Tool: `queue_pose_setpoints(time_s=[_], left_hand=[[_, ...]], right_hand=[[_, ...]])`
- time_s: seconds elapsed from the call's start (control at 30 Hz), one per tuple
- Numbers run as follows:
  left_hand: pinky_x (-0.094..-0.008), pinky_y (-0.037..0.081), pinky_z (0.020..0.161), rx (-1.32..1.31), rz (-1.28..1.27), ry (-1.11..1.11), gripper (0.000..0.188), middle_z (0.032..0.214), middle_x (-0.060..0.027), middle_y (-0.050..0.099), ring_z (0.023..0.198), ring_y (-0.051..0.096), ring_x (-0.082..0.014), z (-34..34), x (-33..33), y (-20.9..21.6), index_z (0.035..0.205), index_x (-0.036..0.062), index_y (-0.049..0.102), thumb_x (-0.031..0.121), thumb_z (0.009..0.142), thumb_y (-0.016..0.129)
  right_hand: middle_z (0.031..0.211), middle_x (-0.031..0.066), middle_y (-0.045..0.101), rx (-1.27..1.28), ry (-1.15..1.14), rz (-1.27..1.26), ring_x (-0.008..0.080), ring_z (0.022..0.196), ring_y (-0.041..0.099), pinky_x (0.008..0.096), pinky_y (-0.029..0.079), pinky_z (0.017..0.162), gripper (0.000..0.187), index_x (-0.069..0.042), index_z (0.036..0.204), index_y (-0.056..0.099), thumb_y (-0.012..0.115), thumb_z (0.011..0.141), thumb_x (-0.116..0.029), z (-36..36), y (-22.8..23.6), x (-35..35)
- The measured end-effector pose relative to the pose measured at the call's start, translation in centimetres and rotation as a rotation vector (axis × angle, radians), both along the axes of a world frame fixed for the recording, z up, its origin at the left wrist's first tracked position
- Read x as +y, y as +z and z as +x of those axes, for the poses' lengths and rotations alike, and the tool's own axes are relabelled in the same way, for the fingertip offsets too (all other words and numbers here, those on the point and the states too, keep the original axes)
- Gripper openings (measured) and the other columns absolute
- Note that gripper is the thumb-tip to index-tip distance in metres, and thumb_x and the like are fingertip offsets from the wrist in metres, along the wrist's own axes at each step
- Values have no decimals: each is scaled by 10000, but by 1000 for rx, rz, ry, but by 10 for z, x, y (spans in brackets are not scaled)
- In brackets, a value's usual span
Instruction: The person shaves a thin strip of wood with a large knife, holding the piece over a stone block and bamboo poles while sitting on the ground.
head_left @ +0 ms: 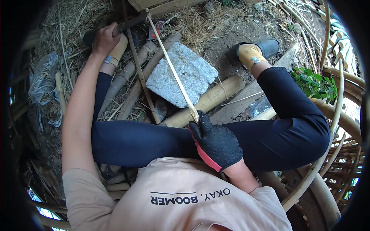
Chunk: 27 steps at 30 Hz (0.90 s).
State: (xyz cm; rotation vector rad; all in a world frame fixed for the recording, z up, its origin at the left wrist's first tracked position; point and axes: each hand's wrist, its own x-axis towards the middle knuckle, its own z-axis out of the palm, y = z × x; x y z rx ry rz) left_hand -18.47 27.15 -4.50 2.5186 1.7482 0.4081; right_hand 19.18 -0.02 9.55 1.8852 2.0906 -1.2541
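Note:
My left hand (104,41) is bare and wrapped round the handle of a long dark-bladed knife (135,21). The blade points right, and its end lies at the far tip of a thin pale bamboo strip (171,65); whether they touch I cannot tell. On my right hand (217,144) is a black glove with a red edge. Its fingers are closed round the near, frayed end of the strip, above my dark trousers. From there the strip slants away to the far left, passing over a rough grey stone block (181,75).
Thick bamboo poles (221,94) lie round the stone. Dry straw (192,29) covers the far ground. A clear plastic bag (44,79) is at left. To the right are a leafy green plant (314,82), curved bamboo (335,115) and stacked cut bamboo (341,46).

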Motion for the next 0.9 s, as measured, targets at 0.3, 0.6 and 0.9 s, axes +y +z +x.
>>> queue_pose_setpoints(time_s=[0.3, 0.6, 0.9], left_hand=[[-540, 537, 735, 13, -124, 206, 227, 845, -247, 681, 866, 662, -460, 13, -4, -16, 935, 36, 679, 253, 872, 696], [-433, 421, 572, -256, -173, -40, 207, 643, -214, 509, 601, 502, -422, 87, -54, 80, 787, -22, 567, 136, 859, 680], [-459, 398, 563, -219, -429, 18, 208, 617, -233, 483, 601, 502, -454, 136, -183, 115, 721, -42, 513, 74, 780, 674]], right_hand=[[745, 242, 667, -15, 13, -40, 414, 664, 692, 541, 529, 592, 434, -21, 1327, 501, 525, 1025, -332, -5, 4, -3], [939, 279, 707, 100, -118, -169, 461, 923, 693, 518, 536, 819, 606, -127, 1467, 490, 524, 1016, -530, 2, 10, 2], [1056, 312, 675, 253, -277, -148, 462, 1001, 671, 523, 519, 876, 564, 20, 1394, 479, 457, 1048, -424, -2, -4, 2]])
